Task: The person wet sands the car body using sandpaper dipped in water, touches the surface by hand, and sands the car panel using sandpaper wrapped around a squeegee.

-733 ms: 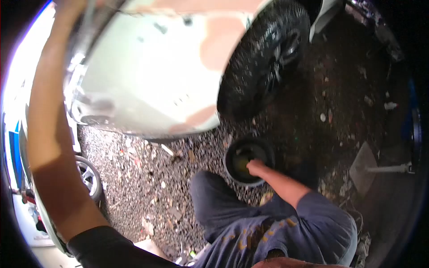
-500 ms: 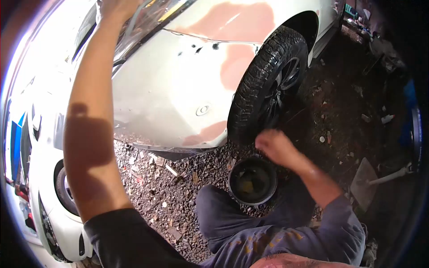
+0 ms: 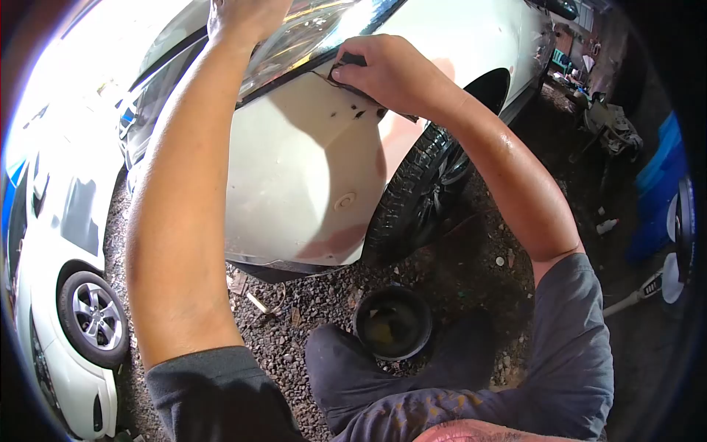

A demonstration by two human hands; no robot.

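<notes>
My right hand (image 3: 379,70) is closed at the upper edge of the white car's bumper (image 3: 287,169), beside the headlight. Between its thumb and fingers shows a thin dark piece (image 3: 355,60); its kind is unclear. Below this hand, the paintwork has several small black marks and dull pink patches. My left hand (image 3: 250,18) is at the top of the view, over the headlight (image 3: 313,40). Its fingers are cut off by the frame edge, so their hold is hidden. A black bucket (image 3: 421,346) with liquid and something yellowish inside stands between my legs.
The car's front wheel (image 3: 420,191) is turned beside the bumper. Gravel and litter (image 3: 276,313) cover the ground. Another white car (image 3: 66,258) stands at left. On the right are a blue object (image 3: 659,184) and a pole-like white fan part (image 3: 637,295).
My right hand has risen from beside the tyre above the bucket to the bumper's upper edge. The view has shifted, and my left arm appears farther right.
</notes>
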